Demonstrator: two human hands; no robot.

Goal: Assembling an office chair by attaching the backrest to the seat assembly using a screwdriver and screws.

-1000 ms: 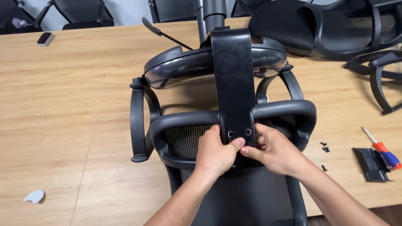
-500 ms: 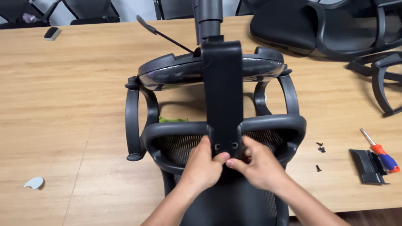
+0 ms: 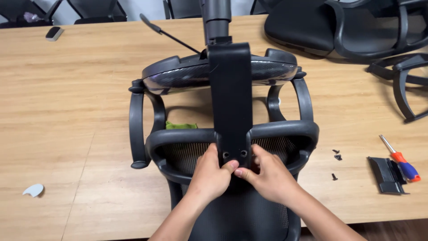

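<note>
Left hand (image 3: 210, 173): fingers curled, thumb pressing the lower end of the back bracket (image 3: 232, 102)
Right hand (image 3: 267, 176): curled, fingertips pinching at the same end
Chair (image 3: 223, 76): black, lying on the wooden table (image 3: 67, 89); mesh back under both hands
Nearby: screws (image 3: 336, 154), screwdriver (image 3: 399, 158)

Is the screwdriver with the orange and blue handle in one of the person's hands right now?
No, the screwdriver lies on the wooden table, while the left hand and right hand press on the chair's back support bar.

Long wooden table (image 3: 67, 98), black chairs (image 3: 96, 8) behind, pale wall
</note>
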